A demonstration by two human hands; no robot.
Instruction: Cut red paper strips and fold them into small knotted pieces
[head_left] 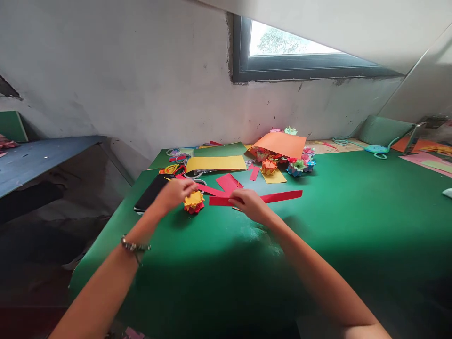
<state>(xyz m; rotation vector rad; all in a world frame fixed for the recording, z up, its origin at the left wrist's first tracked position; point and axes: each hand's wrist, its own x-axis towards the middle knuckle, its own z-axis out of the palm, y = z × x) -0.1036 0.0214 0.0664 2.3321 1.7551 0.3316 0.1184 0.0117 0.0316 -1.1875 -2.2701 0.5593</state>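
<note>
Over the green tabletop [353, 202], a red paper strip [282, 196] is pinched by the right hand [252, 204]. At its nine o'clock, a yellow-and-red folded-paper ornament [194, 203] is seen beside the left hand [175, 192], whose fingers are bunched; their hold cannot be told. Beyond, at one o'clock, paper flowers [301, 165] are partly covered by orange paper [280, 143].

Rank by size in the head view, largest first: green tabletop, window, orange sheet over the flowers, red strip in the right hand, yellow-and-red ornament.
Green tabletop
Window
Orange sheet and red strip, unranked: the strip is longer but narrower, and the right hand hides part
Yellow-and-red ornament
</note>
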